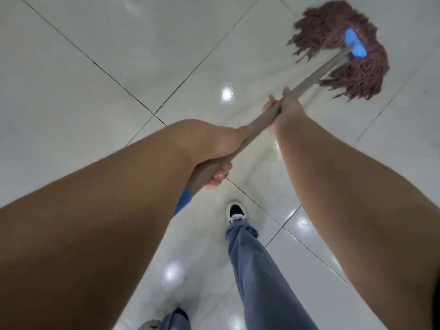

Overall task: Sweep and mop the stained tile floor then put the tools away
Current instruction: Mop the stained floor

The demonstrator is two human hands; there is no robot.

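Note:
A string mop with a reddish-brown head point(345, 48) and a blue clamp point(354, 42) lies spread on the glossy white tile floor point(83, 103) at the upper right. Its grey-brown handle point(316, 75) runs down-left toward me. My right hand point(285, 110) is closed around the handle further along, nearer the head. My left hand point(214, 148) grips the handle's upper part, where a blue end point(183, 201) shows below my forearm. A faint yellowish wet smear point(269, 153) marks the tile under the handle.
Dark grout lines cross the tiles diagonally. My legs in blue-grey trousers point(257, 270) and a black-and-white shoe point(235, 211) stand below the handle. Ceiling lights reflect on the wet floor point(226, 94). Bare tile spreads to the left and far side.

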